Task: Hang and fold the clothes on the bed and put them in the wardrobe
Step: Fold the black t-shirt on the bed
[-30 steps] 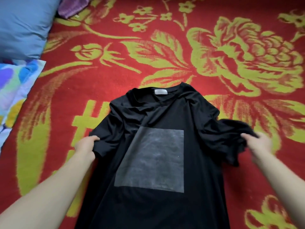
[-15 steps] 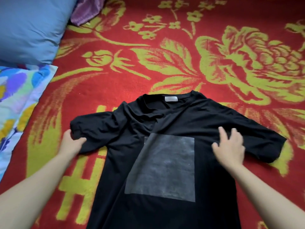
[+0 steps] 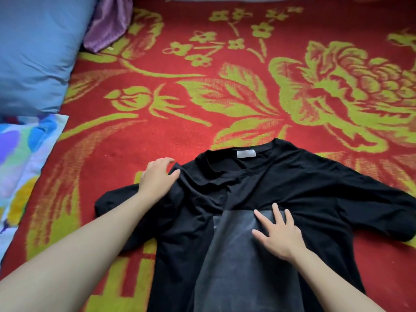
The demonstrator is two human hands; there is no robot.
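**Black T-shirt spread face up, both hands flat on it**

The black T-shirt (image 3: 281, 188) lies on the red blanket (image 3: 202, 104) with yellow-green flowers, filling the lower centre and right of the frame. Its collar points toward the top, and the white neck label (image 3: 246, 153) shows inside the neckline. Both sleeves lie out to the sides, one toward the left of centre and the other reaching the right edge. The fabric is rumpled between the collar and the grey square print (image 3: 236, 255).

The left hand (image 3: 157, 176) rests open at the shirt's shoulder, left of the collar, with its thumb on the fabric and gripping nothing. The right hand (image 3: 279, 235) lies flat, fingers spread, on the upper edge of the print.

A blue pillow (image 3: 33, 52) fills the upper left corner, with a purple cloth (image 3: 108, 21) just beside it. A multicoloured cloth (image 3: 22, 154) lies along the left edge
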